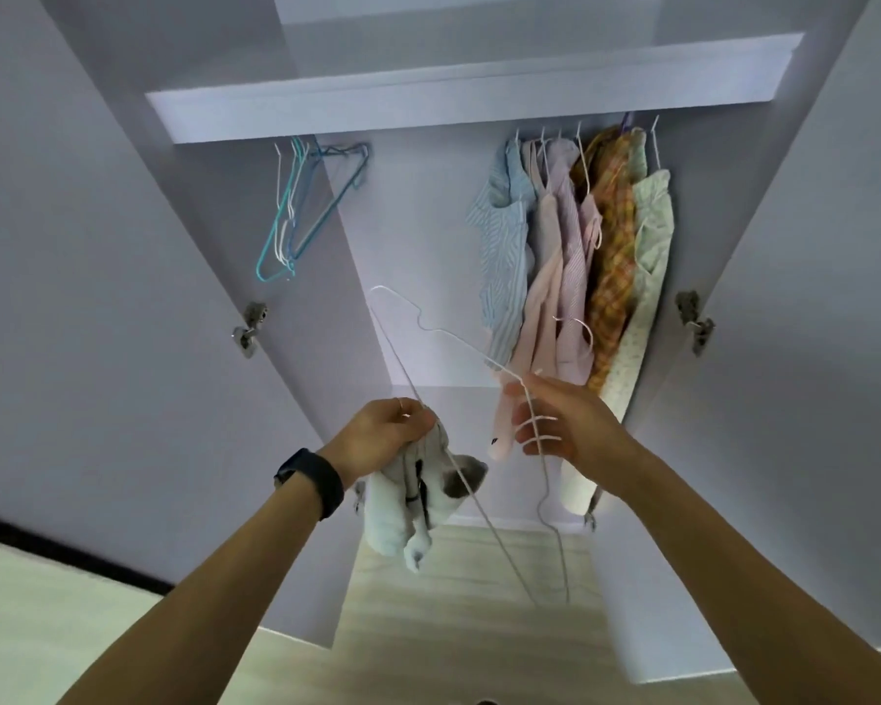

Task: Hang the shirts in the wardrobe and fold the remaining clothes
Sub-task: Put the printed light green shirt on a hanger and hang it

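Observation:
I face an open wardrobe (pixel 428 277). My left hand (pixel 387 432) grips a bunched white garment (pixel 413 506) with grey and black marks, which hangs below the fist, and also holds one side of a white wire hanger (pixel 428 328). My right hand (pixel 563 419) holds the other side of that hanger, the wire crossing its curled fingers. The hanger's hook points up between my hands. Several shirts (pixel 576 262) hang on the rail at the right: blue striped, pink, orange plaid and pale floral.
Several empty hangers (pixel 296 211), teal and white, hang at the left of the rail. Both wardrobe doors (pixel 87 277) stand open, with hinges (pixel 249 328) showing. A shelf (pixel 459 89) runs above the rail. Light wooden floor (pixel 459 628) lies below.

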`<state>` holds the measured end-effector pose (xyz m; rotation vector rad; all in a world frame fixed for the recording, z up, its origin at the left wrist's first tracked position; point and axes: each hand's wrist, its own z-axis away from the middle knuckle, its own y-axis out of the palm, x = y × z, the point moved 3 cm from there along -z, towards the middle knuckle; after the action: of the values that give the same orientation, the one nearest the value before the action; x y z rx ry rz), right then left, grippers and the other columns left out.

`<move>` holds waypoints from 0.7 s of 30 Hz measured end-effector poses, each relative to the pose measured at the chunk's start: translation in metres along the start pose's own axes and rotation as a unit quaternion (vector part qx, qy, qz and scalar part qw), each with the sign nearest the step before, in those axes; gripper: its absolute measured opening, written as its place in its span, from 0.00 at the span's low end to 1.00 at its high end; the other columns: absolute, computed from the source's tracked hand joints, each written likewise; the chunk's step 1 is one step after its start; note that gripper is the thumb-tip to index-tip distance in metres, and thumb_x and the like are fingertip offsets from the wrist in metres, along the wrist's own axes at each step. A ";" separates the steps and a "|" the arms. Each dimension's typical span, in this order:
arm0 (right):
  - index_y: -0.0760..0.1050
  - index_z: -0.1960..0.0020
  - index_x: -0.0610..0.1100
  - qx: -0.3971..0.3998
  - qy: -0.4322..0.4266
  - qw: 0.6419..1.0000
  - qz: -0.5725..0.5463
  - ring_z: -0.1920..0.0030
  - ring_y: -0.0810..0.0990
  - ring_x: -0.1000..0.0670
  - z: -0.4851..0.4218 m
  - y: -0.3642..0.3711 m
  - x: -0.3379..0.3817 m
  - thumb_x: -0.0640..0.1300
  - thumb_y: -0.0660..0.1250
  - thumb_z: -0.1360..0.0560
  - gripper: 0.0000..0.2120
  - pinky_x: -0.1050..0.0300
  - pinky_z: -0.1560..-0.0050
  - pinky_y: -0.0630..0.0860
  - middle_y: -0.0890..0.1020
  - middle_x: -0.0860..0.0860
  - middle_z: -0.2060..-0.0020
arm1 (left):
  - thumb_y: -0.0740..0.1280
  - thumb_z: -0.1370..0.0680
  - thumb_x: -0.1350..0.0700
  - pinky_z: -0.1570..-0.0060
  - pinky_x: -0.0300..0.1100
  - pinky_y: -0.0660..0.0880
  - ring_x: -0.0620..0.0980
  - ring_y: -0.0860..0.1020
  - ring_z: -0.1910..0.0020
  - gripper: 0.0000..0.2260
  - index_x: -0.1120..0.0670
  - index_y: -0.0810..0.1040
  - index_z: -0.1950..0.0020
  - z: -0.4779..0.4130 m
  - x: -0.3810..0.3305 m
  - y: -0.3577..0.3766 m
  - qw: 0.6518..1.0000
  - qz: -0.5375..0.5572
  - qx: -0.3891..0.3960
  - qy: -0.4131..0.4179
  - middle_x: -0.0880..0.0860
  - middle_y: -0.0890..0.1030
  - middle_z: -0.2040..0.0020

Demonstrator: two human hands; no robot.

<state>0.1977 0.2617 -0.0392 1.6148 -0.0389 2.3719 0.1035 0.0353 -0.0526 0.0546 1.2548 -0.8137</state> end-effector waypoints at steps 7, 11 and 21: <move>0.74 0.59 0.46 -0.081 0.044 0.993 -0.069 0.79 0.59 0.57 -0.027 0.010 0.019 0.52 0.59 0.17 0.15 0.64 0.78 0.57 0.66 0.57 0.80 | 0.62 0.16 0.52 0.42 0.39 0.77 0.45 0.82 0.49 0.10 0.52 0.84 0.46 0.006 -0.016 0.008 0.999 -0.037 -0.034 -0.001 0.46 0.84 0.49; 0.65 0.69 0.49 -0.172 0.003 0.966 -0.194 0.80 0.57 0.55 -0.019 -0.006 0.024 0.52 0.63 0.19 0.21 0.61 0.79 0.55 0.63 0.56 0.80 | 0.63 0.17 0.51 0.39 0.49 0.77 0.50 0.82 0.48 0.11 0.51 0.84 0.48 0.006 -0.021 -0.007 0.996 -0.027 -0.088 -0.011 0.49 0.85 0.50; 0.68 0.69 0.47 -0.206 -0.122 0.897 -0.373 0.83 0.65 0.60 -0.009 0.016 0.065 0.43 0.63 0.20 0.18 0.67 0.82 0.62 0.68 0.59 0.81 | 0.65 0.18 0.53 0.45 0.42 0.79 0.50 0.83 0.50 0.10 0.52 0.85 0.52 0.010 -0.065 -0.015 0.994 0.031 -0.080 0.062 0.50 0.86 0.53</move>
<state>0.1636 0.2614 0.0190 1.3710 0.0258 1.4581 0.0980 0.0530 0.0126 0.0137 1.4252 -0.6618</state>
